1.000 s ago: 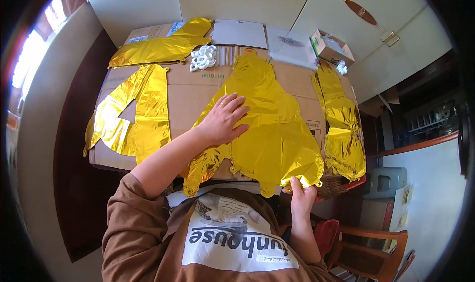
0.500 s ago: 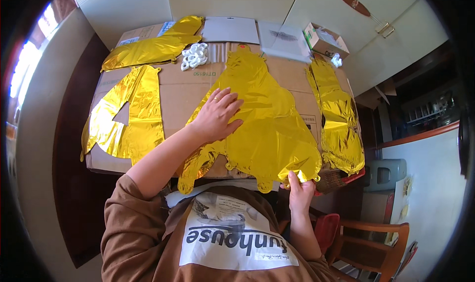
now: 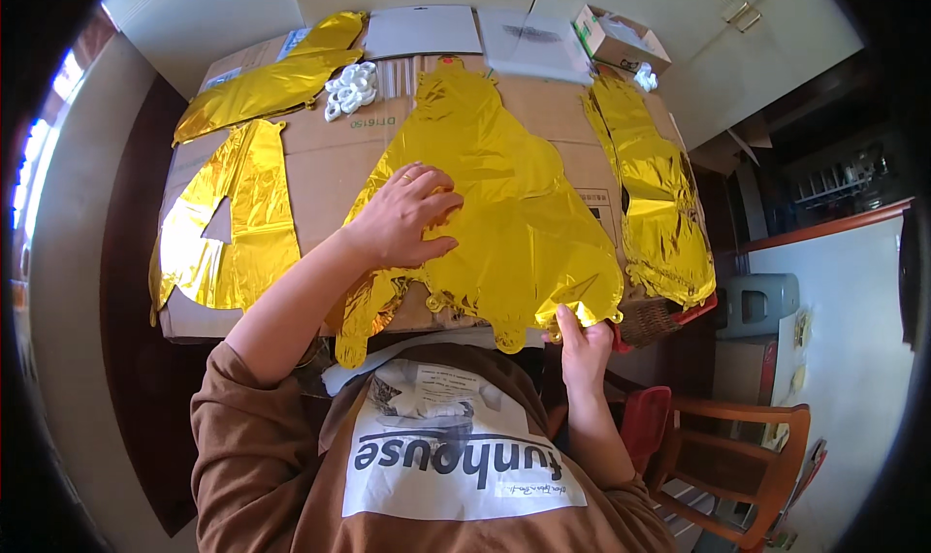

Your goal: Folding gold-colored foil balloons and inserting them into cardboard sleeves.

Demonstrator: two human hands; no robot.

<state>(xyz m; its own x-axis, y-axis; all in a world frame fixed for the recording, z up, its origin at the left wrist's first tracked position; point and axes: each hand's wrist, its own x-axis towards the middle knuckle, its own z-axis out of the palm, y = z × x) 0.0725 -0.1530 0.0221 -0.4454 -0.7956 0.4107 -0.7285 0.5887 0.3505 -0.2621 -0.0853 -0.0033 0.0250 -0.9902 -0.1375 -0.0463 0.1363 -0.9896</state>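
We have the uninflated gold foil balloon (image 3: 495,194) flat on the cardboard (image 3: 325,175), near edge overhanging. RH (image 3: 587,344) pinches its lower-right corner; LH (image 3: 407,218) curls at its left side, can't tell if gripping. Step: prob. smoothing foil; next move prob. calls for light pressure.

Left hand (image 3: 402,218) on the left side of a flat, uninflated gold foil balloon (image 3: 499,194), fingers bent, thumb apart; unclear if it grips the foil. Right hand (image 3: 585,349) pinches the balloon's near right corner, thumb on top. Balloon lies on cardboard (image 3: 325,179), near edge overhanging. Left of it, gold foil piece with a triangular hole (image 3: 264,204); behind that, another gold foil piece (image 3: 257,89), beside piled white rings (image 3: 351,89). Right, crumpled gold foil piece (image 3: 655,189); small open box (image 3: 638,61) at far right corner
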